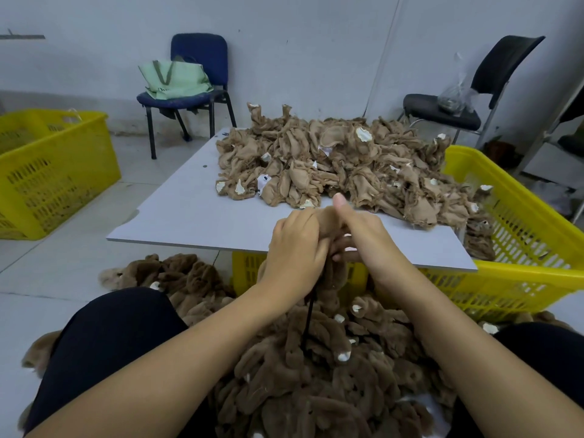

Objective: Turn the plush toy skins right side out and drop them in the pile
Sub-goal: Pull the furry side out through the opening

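One tan plush toy skin (328, 218) is held over the near edge of the grey board (189, 216). My left hand (295, 245) grips it from the left with curled fingers. My right hand (358, 230) grips it from the right, thumb sticking up. Part of this skin hangs furry below my hands, with a black stick (308, 317) running down from them. A heap of inside-out tan skins (341, 159) covers the far right of the board. The pile of furry brown skins (316, 374) lies on the floor between my knees.
The board rests on a yellow crate (518, 235) at the right. Another yellow crate (47, 172) stands on the floor at the left. A blue chair (192, 96) with a green bag and a black chair (467, 99) stand by the wall.
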Available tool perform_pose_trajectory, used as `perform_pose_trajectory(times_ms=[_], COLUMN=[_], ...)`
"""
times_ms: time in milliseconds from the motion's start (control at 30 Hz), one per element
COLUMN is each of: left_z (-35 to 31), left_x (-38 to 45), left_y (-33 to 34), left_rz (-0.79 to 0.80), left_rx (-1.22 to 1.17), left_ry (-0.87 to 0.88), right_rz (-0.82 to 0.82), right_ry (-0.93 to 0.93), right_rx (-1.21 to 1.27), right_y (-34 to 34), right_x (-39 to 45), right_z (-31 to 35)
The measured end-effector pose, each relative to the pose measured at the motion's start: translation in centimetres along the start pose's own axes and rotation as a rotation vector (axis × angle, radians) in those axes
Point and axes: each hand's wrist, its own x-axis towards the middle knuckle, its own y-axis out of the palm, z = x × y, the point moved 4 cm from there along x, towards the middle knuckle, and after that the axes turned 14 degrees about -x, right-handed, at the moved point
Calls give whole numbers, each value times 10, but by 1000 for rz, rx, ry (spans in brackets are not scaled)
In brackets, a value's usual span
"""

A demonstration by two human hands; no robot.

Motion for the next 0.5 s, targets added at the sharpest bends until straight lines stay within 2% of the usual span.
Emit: perform_pose_trajectory(times_ms=[133, 200, 300, 367, 433, 500], left_z=[-13, -21, -26, -19, -2, 25], left_x=[6, 10, 21, 26, 26, 23], left_y=[-9, -13, -19, -27, -36, -43], left_rz=[-22, -36, 0, 81, 135, 108], left_rx=[111, 205, 278, 206, -25, -248], left_ry=[109, 179, 305, 346, 226, -89], right_rz=[-91, -146, -211, -251, -262, -280], right_ry=[-256, -337, -385, -352, -302, -276], right_rx=[-83, -37, 40, 79, 112, 108], right_y=[-7, -10, -16, -19, -18, -16], right_x=[-10, -12, -14, -15, -17, -19], right_z=[9, 11, 13, 8, 2, -4])
